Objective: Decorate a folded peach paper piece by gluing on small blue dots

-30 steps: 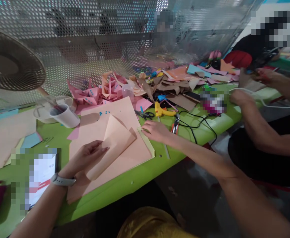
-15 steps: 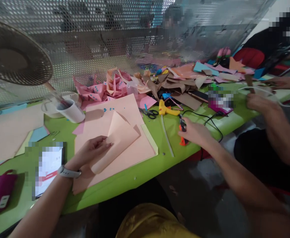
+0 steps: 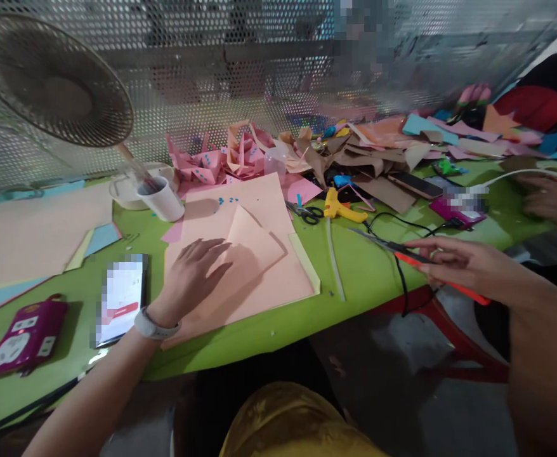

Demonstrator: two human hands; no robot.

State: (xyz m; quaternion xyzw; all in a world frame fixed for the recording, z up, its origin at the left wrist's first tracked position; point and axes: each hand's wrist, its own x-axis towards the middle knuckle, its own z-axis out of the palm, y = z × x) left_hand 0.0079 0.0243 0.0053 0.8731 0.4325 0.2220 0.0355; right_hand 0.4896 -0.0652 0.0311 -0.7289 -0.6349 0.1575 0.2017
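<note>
My left hand [image 3: 197,273] lies palm down on peach paper, fingers stretched out and apart, with a light watch on its wrist. Under and beside it a folded peach sheet [image 3: 254,244] rests on a larger peach sheet [image 3: 288,279]. Over the table's front edge, my right hand [image 3: 469,266] is closed around an orange and black utility knife [image 3: 416,257], its long blade pointing left. Near the blade are a yellow glue gun [image 3: 342,206] and a clear glue stick [image 3: 334,260] on the table. Black-handled scissors [image 3: 311,214] lie left of the glue gun.
A phone [image 3: 121,298] and a purple power strip [image 3: 31,333] lie at left, below a fan [image 3: 59,82] and white cup [image 3: 162,200]. Paper scraps [image 3: 354,152] pile along the back. Another purple power strip [image 3: 459,209] and a co-worker's hand [image 3: 552,200] are at right.
My left hand has gone from pinching the folded paper's edge to lying spread on it. My right hand has lifted the utility knife off the table and moved right, turning the blade leftward.
</note>
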